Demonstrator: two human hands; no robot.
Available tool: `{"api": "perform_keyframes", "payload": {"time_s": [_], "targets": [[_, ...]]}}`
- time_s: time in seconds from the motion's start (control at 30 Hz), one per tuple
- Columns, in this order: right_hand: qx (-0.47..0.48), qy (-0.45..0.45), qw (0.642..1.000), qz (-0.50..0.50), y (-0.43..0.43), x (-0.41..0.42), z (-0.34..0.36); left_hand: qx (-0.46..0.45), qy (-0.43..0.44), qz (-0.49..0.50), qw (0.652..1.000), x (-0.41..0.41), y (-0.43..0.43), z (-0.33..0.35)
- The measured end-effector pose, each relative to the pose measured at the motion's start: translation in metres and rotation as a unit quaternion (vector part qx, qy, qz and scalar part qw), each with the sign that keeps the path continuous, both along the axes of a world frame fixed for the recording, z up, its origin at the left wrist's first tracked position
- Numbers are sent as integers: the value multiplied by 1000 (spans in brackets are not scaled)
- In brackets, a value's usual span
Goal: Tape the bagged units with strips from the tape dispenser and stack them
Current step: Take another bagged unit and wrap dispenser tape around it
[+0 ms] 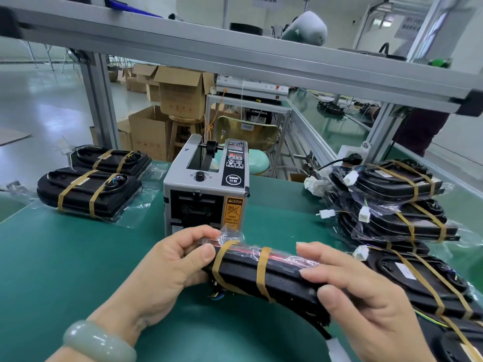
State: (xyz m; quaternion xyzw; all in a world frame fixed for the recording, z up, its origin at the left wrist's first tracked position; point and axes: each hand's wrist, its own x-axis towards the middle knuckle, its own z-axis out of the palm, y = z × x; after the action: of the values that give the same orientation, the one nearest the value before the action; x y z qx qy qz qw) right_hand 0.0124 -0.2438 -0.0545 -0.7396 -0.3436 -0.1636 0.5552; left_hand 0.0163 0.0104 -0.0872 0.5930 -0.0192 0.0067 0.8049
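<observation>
Bagged unit (pixel 274 278): a black unit in a clear bag, held on edge just above the green table mat (pixel 78 257) in the centre foreground, directly in front of the tape dispenser (pixel 206 189).
Bands (pixel 262 267): two tan strips wrapped round the unit near its left end.
Left hand (pixel 167 265): gripped the unit's left end, with thumb and forefinger pinching the loose folded bag film at the top corner.
Right hand (pixel 366 296): released; its fingers lay nearly straight along the unit's upper edge, pressing the film, and the thumb rested against the near face.
Bangle (pixel 99 340): a pale green ring on the left wrist.
Tape dispenser: a grey box standing upright on the mat, with a black knob on top and an orange caution label on its front; whether a strip lay at its mouth could not be told.
Right-hand pile (pixel 397 202): several bagged, banded units stacked to the right of the dispenser, with white connectors (pixel 364 214) protruding; one more unit (pixel 418 280) lay just beside the right hand.
Left-hand units (pixel 88 192): two bagged, banded units lying side by side, left of the dispenser.
Frame (pixel 235 56): an aluminium rail crossing overhead.
Background: cardboard boxes (pixel 180 95) on the floor beyond the table.
</observation>
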Motion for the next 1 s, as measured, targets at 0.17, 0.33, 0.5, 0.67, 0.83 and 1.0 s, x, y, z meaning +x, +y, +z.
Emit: {"api": "perform_keyframes", "payload": {"time_s": [0.17,0.33,0.5,0.67,0.83,1.0], "targets": [[-86,-20,996,-28,7,-3,-1,-17,4,-5,1000,3,4,-2],[-136,75,987,-31,5,-2,-1,-20,-1,-32,999,1,9,-2],[-177,98,979,-31,4,-1,-2,-10,3,-37,999,1,10,-2],[-183,155,971,19,6,-3,0,7,3,-54,999,0,9,2],[-188,159,969,-12,9,-5,2,21,15,-31,999,-2,5,4],[-154,121,979,-59,11,-3,3,33,48,58,997,-2,0,12]]}}
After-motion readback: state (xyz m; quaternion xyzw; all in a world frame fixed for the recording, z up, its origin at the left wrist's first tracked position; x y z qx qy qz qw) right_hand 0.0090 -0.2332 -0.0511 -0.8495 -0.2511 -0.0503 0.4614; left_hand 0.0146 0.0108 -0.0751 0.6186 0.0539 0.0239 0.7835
